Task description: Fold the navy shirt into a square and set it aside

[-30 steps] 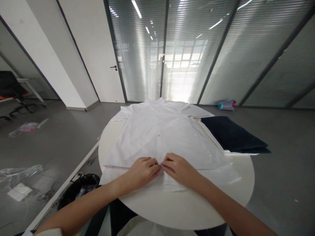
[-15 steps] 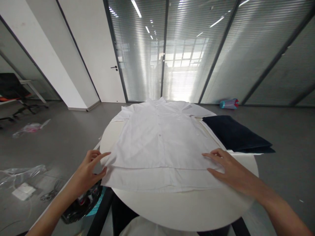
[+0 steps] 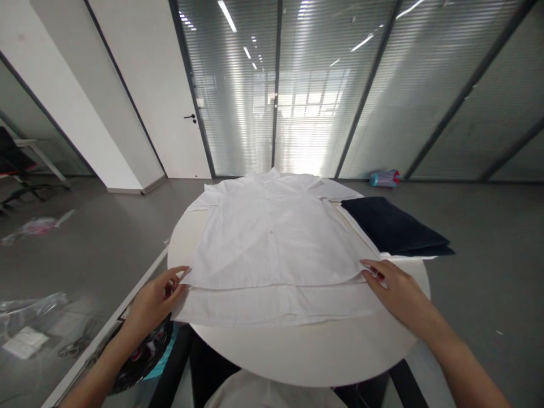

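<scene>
A white short-sleeved button-up shirt (image 3: 255, 243) lies spread flat, collar at the far side and hem toward me. Its front hem sits higher than the back hem, so a strip of the back layer shows below. My left hand (image 3: 159, 294) is closed at the left corner of the front hem, thumb and index finger around the fabric edge. At the right corner, my right hand (image 3: 395, 286) pinches the hem between thumb and index finger, and the cloth there lifts slightly.
The shirt rests on a round white table (image 3: 272, 357). Folded dark navy cloth (image 3: 391, 226) lies on white cloth at the table's right. Below left is a black plastic-lined basket (image 3: 144, 362). Clear plastic wrapping (image 3: 34, 306) and a blue-and-red package (image 3: 385, 178) are on the floor.
Both hands have closed from spread fingers onto the shirt's front hem corners. My right hand has moved outward to the shirt's edge. The camera view has shifted slightly.
</scene>
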`<state>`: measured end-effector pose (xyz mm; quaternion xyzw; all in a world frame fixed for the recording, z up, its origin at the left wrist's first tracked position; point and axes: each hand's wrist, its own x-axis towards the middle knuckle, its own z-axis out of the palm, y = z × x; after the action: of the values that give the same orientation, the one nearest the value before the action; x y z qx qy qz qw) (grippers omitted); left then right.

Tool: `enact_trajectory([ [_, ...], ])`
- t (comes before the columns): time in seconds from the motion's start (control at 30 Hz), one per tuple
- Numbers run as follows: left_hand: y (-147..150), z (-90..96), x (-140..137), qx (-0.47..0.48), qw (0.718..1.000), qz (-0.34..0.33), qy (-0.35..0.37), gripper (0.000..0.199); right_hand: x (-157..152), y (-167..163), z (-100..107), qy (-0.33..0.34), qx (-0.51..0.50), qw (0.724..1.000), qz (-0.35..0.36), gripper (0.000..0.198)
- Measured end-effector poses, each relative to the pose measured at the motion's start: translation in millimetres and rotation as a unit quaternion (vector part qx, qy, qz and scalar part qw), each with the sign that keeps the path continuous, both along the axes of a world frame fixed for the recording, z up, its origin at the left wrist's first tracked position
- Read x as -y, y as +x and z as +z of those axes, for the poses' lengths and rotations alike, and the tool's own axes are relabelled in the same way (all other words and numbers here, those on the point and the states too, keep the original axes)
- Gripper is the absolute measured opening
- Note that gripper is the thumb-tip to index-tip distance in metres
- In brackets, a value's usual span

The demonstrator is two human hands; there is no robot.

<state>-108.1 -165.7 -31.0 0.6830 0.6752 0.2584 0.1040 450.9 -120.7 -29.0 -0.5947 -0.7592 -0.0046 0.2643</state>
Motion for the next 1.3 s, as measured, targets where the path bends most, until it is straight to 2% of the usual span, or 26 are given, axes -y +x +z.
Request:
enact_trajectory([
  [0.13, 8.3, 2.1, -1.2, -0.041, 0.999, 0.025, 0.024, 0.045, -2.8, -3.4, -6.6, 0.003, -0.010, 1.000, -0.015, 0.039],
  [0.3, 3.4, 3.4, 1.9, -0.005, 0.999, 0.023, 0.044, 0.043, -2.0, 0.9, -8.5, -0.006, -0.033, 0.997, -0.076, 0.044],
  [0.57, -5.9, -7.3, 2.3, -0.006, 0.999, -0.009, 0.030, 0.031, 4.9, -4.3, -3.0, -0.038, -0.055, 0.995, -0.070, 0.021],
  [0.73, -13.8, 1.6, 4.2, -0.038, 0.997, -0.062, -0.003, 0.036, 14.5, -10.8, 20.0, -0.075, 0.003, 0.995, -0.065, 0.016],
  [0.8, -19.8, 10.1, 4.2, -0.033, 0.998, -0.047, 0.011, 0.041, 17.8, -17.2, 35.3, -0.078, 0.030, 0.995, -0.046, 0.017],
  [0.87, -20.3, 22.5, -0.1, -0.009, 0.998, -0.009, 0.061, 0.044, 16.4, -28.1, 50.6, -0.073, 0.062, 0.995, -0.029, 0.016],
  [0.97, 2.1, 46.6, -21.3, -0.014, 0.994, 0.005, 0.109, 0.049, -1.0, -52.6, 67.5, -0.057, 0.118, 0.991, 0.005, 0.015],
  [1.1, 67.2, 70.0, -79.5, -0.100, 0.987, -0.099, 0.073, 0.049, -54.1, -91.8, 75.0, -0.081, 0.169, 0.981, 0.052, 0.016],
  [1.2, 111.6, 70.5, -133.4, -0.168, 0.972, -0.155, 0.045, 0.042, -101.7, -115.5, 72.8, -0.105, 0.195, 0.973, 0.064, 0.019],
  [1.3, 134.9, 61.4, -181.5, -0.202, 0.964, -0.172, 0.022, 0.037, -139.0, -127.7, 65.6, -0.120, 0.211, 0.968, 0.063, 0.022],
])
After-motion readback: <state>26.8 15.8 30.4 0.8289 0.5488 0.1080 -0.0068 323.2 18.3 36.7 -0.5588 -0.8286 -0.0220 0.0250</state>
